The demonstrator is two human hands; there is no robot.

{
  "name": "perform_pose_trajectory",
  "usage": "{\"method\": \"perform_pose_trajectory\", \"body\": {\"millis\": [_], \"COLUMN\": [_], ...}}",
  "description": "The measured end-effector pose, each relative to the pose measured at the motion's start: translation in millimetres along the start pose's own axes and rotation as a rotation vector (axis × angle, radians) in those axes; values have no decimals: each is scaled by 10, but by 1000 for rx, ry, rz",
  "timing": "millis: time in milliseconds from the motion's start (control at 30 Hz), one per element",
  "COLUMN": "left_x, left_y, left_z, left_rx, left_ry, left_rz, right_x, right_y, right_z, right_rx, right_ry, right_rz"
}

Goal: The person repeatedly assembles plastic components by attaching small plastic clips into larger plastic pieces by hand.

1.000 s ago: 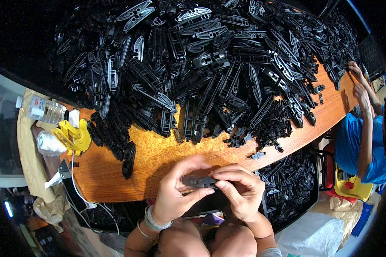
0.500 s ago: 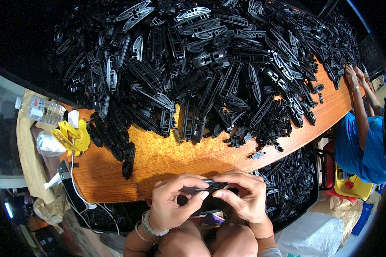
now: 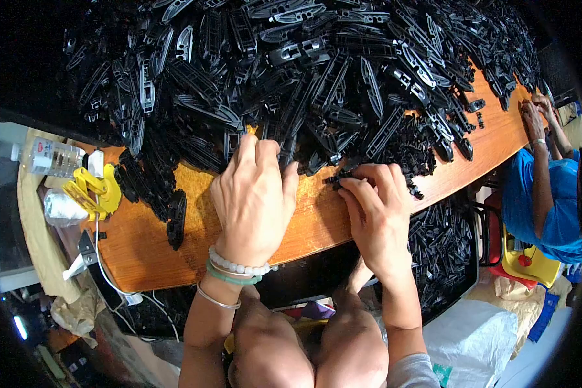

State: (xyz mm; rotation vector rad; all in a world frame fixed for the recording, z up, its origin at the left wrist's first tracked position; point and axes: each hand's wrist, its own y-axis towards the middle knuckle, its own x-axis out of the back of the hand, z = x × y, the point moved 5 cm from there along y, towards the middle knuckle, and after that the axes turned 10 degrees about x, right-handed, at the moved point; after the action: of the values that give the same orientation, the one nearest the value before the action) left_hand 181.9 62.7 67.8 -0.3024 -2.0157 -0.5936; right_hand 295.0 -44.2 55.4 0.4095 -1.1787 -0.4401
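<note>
My left hand point(image 3: 252, 200) reaches over the wooden table point(image 3: 200, 258) to the near edge of a large heap of long black plastic parts point(image 3: 317, 84). Its fingers are stretched out, with the thumb apart, and the fingertips are at a long part lying on the table. My right hand point(image 3: 378, 210) is by a cluster of small black plastic clips point(image 3: 414, 152) on the right. Thumb and fingers are pinched there, and a small black plastic clip point(image 3: 336, 178) shows at their tips.
At the left are a yellow clamp-like tool point(image 3: 96, 194), a clear bottle point(image 3: 58, 158) and a white cable point(image 3: 107, 275). A box of black parts point(image 3: 443, 242) sits below the table's right edge. Farther right, a person in blue point(image 3: 540, 200) works beside a yellow stool point(image 3: 530, 265).
Both hands have moved apart and forward from above my lap to the heap. The long black part held between them is no longer in them. My view has shifted slightly.
</note>
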Motion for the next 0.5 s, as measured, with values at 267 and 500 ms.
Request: {"method": "perform_pose_trajectory", "body": {"millis": [267,500], "left_x": [77,84], "left_y": [-472,-771], "left_z": [251,295], "left_rx": [0,223], "left_ry": [-314,-829], "left_rz": [-15,307], "right_x": [10,-79], "right_y": [-113,-418], "right_z": [88,93], "right_rx": [94,-493], "right_ry": [135,1230], "right_rz": [-205,-338]}}
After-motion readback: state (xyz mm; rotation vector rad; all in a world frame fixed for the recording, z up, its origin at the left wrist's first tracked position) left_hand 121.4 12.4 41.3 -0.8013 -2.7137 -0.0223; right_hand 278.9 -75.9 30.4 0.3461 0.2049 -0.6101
